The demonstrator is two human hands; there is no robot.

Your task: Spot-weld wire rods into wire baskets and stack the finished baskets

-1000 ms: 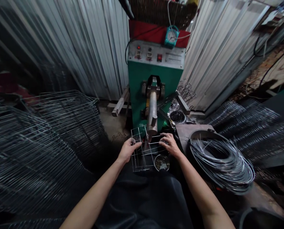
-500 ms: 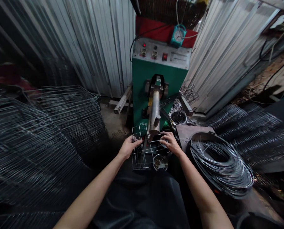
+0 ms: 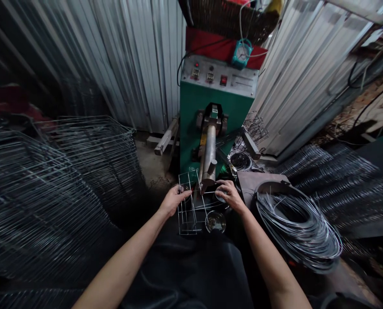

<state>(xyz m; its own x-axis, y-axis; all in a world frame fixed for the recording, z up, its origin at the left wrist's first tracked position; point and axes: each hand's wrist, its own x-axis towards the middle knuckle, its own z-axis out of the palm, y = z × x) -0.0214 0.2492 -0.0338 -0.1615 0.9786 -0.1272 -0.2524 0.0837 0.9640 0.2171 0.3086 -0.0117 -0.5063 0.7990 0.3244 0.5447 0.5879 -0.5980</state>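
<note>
Head view: the left hand [image 3: 171, 201] grips the wire frame [image 3: 193, 209], which is at the tip of the rod [image 3: 210, 146] on the green machine [image 3: 191, 116]. The right hand [image 3: 232, 197] has bent fingers by a wire's end; whether they pinch it, I cannot tell. Since half a second ago, the machine sits slightly lower in view; both hands keep nearly the same place.

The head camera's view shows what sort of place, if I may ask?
Probably a metal-wire workshop: a green machine stands ahead, with stacked wire frames on the person's left and a coil of wire on the right.
</note>
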